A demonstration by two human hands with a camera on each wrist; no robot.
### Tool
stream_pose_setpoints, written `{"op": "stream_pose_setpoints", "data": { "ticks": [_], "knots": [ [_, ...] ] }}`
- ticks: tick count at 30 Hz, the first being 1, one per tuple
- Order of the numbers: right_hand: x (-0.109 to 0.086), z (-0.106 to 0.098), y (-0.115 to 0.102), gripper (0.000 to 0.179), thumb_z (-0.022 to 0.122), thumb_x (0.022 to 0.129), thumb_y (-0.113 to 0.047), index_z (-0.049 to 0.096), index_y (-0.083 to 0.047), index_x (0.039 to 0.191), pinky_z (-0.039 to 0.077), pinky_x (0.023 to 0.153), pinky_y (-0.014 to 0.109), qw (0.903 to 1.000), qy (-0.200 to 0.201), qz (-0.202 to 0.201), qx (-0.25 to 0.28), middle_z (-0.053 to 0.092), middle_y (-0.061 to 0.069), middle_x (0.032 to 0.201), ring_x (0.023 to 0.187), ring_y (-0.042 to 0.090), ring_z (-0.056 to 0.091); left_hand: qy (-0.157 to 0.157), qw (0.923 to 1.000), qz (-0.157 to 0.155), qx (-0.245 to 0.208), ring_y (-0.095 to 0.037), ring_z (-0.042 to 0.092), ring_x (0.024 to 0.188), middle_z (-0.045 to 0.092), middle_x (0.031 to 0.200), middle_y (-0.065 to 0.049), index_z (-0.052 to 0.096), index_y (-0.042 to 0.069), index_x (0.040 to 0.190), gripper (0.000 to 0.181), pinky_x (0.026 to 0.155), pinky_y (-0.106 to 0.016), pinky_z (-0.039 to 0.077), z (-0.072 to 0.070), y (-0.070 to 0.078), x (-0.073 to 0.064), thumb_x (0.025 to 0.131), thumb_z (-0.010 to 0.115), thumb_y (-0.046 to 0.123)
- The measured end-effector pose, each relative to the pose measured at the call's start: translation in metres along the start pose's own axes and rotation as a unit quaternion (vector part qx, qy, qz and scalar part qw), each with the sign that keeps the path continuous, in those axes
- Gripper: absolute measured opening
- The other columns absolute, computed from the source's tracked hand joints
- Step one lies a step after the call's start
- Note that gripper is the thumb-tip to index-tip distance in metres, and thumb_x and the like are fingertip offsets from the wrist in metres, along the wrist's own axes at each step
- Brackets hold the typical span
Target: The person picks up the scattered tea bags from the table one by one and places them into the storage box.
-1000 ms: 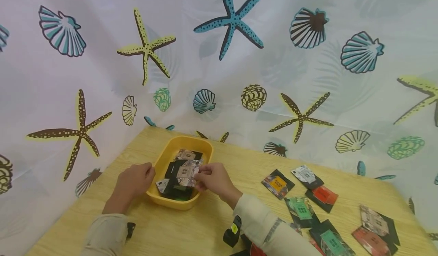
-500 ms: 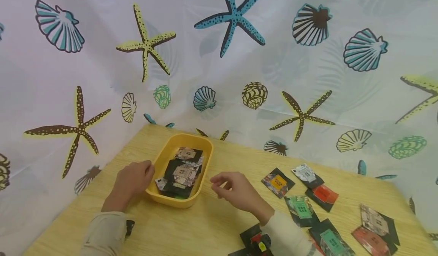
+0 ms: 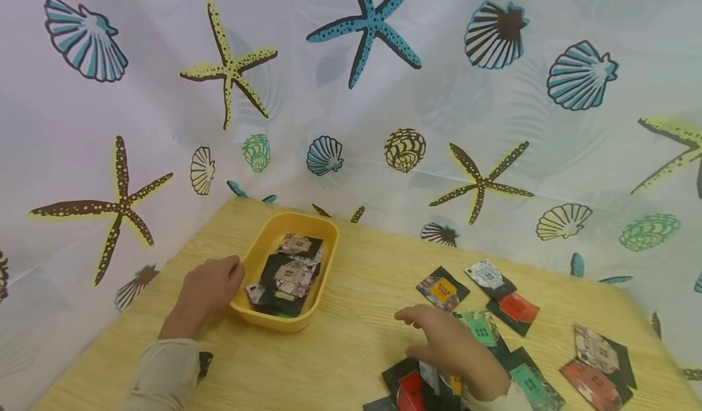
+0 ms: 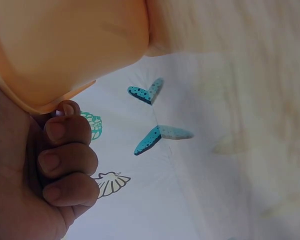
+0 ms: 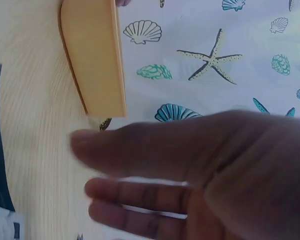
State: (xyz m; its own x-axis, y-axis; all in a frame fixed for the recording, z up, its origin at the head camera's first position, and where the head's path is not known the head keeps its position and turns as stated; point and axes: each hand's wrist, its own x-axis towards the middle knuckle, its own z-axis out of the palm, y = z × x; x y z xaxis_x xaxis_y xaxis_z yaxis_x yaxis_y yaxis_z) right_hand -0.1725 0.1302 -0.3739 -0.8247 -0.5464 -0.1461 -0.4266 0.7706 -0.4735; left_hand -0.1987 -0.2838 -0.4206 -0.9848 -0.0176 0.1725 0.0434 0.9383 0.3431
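Note:
In the head view a yellow plastic tray (image 3: 270,322) stands on the table at left centre, with several dark printed packets (image 3: 293,277) lying overlapped in it. My left hand (image 3: 211,286) grips its left rim; the left wrist view shows the fingers curled at the tray's edge (image 4: 85,65). To the right, my right hand (image 3: 446,341) hovers over the table with fingers and thumb spread apart, holding nothing. Beneath and beside it lie loose packets, including one with a red label (image 3: 410,389) and one with a green label (image 3: 482,332), partly hidden by the hand.
More packets lie on the right: an orange-labelled one (image 3: 443,289), a white one (image 3: 487,275), a red one (image 3: 515,308) and a pair at the far right (image 3: 598,347). A shell-and-starfish curtain (image 3: 356,118) borders the wooden table (image 3: 351,313) behind and left.
My right hand let go of a packet in the tray, then moved right and toward me over the loose packets. My left hand stays at the tray's rim.

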Motion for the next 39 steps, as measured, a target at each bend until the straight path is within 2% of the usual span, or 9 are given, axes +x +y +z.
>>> {"op": "stream_pose_setpoints", "data": {
  "ticks": [3, 7, 9, 12, 16, 22, 31, 36, 39],
  "knots": [
    [-0.006, 0.003, 0.003, 0.076, 0.091, 0.065, -0.017, 0.058, -0.01, 0.133, 0.032, 0.106, 0.069, 0.9976, 0.002, 0.058, -0.039, 0.059, 0.015, 0.134, 0.126, 0.041, 0.053, -0.001, 1.0, 0.001, 0.002, -0.016, 0.041, 0.053, 0.045, 0.061, -0.002, 0.053, 0.012, 0.077, 0.03, 0.052, -0.029, 0.032, -0.001, 0.0, 0.0, 0.102, 0.042, 0.024],
    [-0.013, 0.007, 0.006, 0.096, 0.098, 0.05, -0.025, 0.056, -0.013, 0.135, 0.013, 0.109, 0.078, 0.9888, 0.013, 0.113, -0.096, 0.05, 0.021, 0.143, 0.137, 0.047, 0.039, -0.002, 1.0, 0.001, 0.0, -0.017, 0.042, 0.053, 0.047, 0.061, -0.002, 0.053, 0.013, 0.077, 0.031, 0.051, -0.03, 0.032, -0.001, 0.001, 0.0, 0.102, 0.041, 0.024],
    [-0.014, 0.009, 0.007, 0.096, 0.099, 0.045, -0.026, 0.057, -0.013, 0.131, 0.012, 0.109, 0.078, 0.9855, 0.012, 0.127, -0.112, 0.05, 0.02, 0.14, 0.137, 0.048, 0.038, -0.003, 1.0, 0.001, -0.002, -0.017, 0.042, 0.053, 0.048, 0.061, -0.002, 0.054, 0.013, 0.077, 0.031, 0.051, -0.03, 0.032, -0.001, 0.001, 0.0, 0.103, 0.04, 0.024],
    [-0.016, 0.013, 0.009, 0.09, 0.1, 0.039, -0.023, 0.06, -0.014, 0.119, 0.02, 0.106, 0.077, 0.9821, 0.008, 0.136, -0.129, 0.055, 0.016, 0.124, 0.128, 0.044, 0.043, -0.009, 1.0, 0.0, -0.002, -0.017, 0.042, 0.053, 0.048, 0.062, -0.002, 0.053, 0.013, 0.077, 0.031, 0.051, -0.03, 0.032, 0.0, 0.0, 0.001, 0.103, 0.04, 0.024],
    [-0.015, 0.017, 0.014, 0.08, 0.1, 0.035, -0.021, 0.058, -0.013, 0.102, 0.03, 0.094, 0.066, 0.9772, -0.002, 0.155, -0.146, 0.052, 0.011, 0.104, 0.109, 0.037, 0.046, -0.012, 0.9999, 0.002, 0.002, -0.017, 0.042, 0.053, 0.048, 0.062, -0.002, 0.053, 0.013, 0.078, 0.031, 0.051, -0.03, 0.032, 0.001, 0.001, 0.003, 0.103, 0.039, 0.025],
    [-0.014, 0.016, 0.019, 0.068, 0.1, 0.038, -0.019, 0.05, -0.018, 0.085, 0.025, 0.078, 0.047, 0.9771, -0.012, 0.163, -0.136, 0.048, 0.003, 0.086, 0.084, 0.025, 0.04, -0.005, 0.9999, 0.007, 0.007, -0.016, 0.042, 0.052, 0.046, 0.061, -0.002, 0.052, 0.012, 0.077, 0.032, 0.05, -0.03, 0.032, 0.001, 0.001, 0.002, 0.103, 0.039, 0.025],
    [-0.009, 0.011, 0.023, 0.057, 0.097, 0.046, -0.012, 0.05, -0.018, 0.079, 0.025, 0.08, 0.045, 0.9901, -0.002, 0.122, -0.068, 0.049, -0.002, 0.08, 0.084, 0.02, 0.043, -0.015, 0.9999, -0.004, 0.005, -0.017, 0.042, 0.054, 0.046, 0.062, -0.002, 0.052, 0.012, 0.078, 0.032, 0.051, -0.03, 0.032, 0.002, -0.002, -0.001, 0.103, 0.037, 0.025],
    [-0.01, 0.002, 0.03, 0.031, 0.088, 0.069, -0.017, 0.058, -0.015, 0.078, 0.037, 0.067, 0.029, 0.9987, -0.034, 0.021, 0.031, 0.053, -0.005, 0.074, 0.07, 0.011, 0.046, -0.001, 1.0, 0.008, -0.001, -0.016, 0.041, 0.052, 0.045, 0.06, -0.002, 0.05, 0.013, 0.075, 0.032, 0.05, -0.03, 0.031, 0.001, -0.001, -0.001, 0.103, 0.038, 0.024],
    [-0.011, -0.004, 0.029, 0.018, 0.077, 0.084, -0.022, 0.063, -0.013, 0.08, 0.041, 0.058, 0.021, 0.99, -0.06, -0.06, 0.113, 0.055, -0.007, 0.073, 0.065, 0.002, 0.046, 0.001, 0.9999, 0.011, 0.0, -0.016, 0.04, 0.052, 0.045, 0.06, -0.002, 0.05, 0.012, 0.075, 0.033, 0.05, -0.029, 0.031, 0.001, -0.001, 0.001, 0.103, 0.038, 0.024]
  ]
}}
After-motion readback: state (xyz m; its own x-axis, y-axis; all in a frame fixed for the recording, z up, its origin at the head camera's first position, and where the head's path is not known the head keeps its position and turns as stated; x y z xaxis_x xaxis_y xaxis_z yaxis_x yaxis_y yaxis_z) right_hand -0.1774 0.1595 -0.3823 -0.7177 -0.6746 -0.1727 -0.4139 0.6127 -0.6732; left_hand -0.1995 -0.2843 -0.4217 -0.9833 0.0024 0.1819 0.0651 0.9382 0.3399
